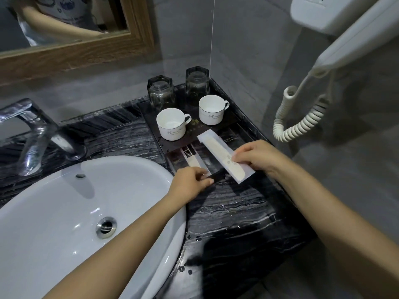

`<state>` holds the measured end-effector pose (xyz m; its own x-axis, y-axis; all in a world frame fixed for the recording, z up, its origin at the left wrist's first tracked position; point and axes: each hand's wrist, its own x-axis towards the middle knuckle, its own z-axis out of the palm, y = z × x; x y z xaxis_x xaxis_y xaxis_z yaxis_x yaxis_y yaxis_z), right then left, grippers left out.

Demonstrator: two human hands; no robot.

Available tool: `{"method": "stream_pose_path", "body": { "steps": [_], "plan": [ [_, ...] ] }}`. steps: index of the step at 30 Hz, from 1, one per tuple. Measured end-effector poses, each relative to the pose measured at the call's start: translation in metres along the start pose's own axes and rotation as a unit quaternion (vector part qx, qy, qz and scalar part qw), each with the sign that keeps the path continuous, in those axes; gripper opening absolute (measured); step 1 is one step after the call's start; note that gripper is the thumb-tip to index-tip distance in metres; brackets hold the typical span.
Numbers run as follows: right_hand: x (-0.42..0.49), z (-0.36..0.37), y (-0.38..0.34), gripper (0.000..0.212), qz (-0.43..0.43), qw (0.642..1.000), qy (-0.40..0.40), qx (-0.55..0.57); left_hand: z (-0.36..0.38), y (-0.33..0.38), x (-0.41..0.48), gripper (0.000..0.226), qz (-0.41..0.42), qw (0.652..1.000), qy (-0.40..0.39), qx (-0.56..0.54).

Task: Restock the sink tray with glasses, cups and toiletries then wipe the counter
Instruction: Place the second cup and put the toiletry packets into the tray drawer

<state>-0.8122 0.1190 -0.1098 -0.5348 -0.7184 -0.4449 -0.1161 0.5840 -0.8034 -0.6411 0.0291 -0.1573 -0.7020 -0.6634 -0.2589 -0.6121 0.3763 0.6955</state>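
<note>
A dark tray [232, 120] sits in the back right corner of the black marble counter [233, 206]. On it stand two upturned glasses [160, 93] [197, 85] at the back and two white cups [171, 124] [212, 110] in front of them. My right hand [257, 157] pinches a white packet holding a pale comb [224, 156], laid slanted over the tray's front. My left hand [192, 183] grips a dark toiletry packet [192, 157] at the tray's front left edge.
A white basin [64, 212] with a chrome tap [32, 130] lies to the left. A wall hairdryer [336, 46] with a coiled cord [298, 117] hangs on the right. A wood-framed mirror [75, 48] is behind the counter.
</note>
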Motion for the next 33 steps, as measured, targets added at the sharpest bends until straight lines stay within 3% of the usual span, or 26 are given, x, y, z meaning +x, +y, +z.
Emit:
{"method": "stream_pose_path", "body": {
  "steps": [5, 10, 14, 17, 28, 33],
  "plan": [
    [0.004, -0.009, 0.006, 0.015, 0.030, 0.999, 0.018, -0.006, 0.003, -0.002, -0.002, 0.020, 0.000, 0.999, 0.004, 0.036],
    [0.012, -0.001, -0.002, 0.005, 0.049, 0.999, 0.017, -0.001, 0.010, 0.001, -0.013, 0.019, 0.007, 0.999, -0.001, 0.033],
    [0.027, 0.018, -0.009, 0.026, 0.053, 0.997, 0.029, -0.051, 0.019, 0.004, -0.023, 0.019, 0.018, 0.999, -0.012, 0.027],
    [0.038, 0.033, -0.007, 0.031, 0.061, 0.993, 0.034, -0.092, 0.021, 0.003, -0.028, 0.019, 0.024, 0.999, -0.019, 0.015],
    [0.048, 0.050, 0.011, 0.013, 0.046, 0.952, 0.047, -0.299, 0.018, 0.000, -0.024, 0.017, 0.033, 0.999, -0.042, -0.003],
    [0.048, 0.051, 0.016, 0.016, 0.029, 0.933, 0.039, -0.358, 0.019, 0.000, -0.023, 0.017, 0.028, 0.998, -0.048, -0.005]
  ]
}}
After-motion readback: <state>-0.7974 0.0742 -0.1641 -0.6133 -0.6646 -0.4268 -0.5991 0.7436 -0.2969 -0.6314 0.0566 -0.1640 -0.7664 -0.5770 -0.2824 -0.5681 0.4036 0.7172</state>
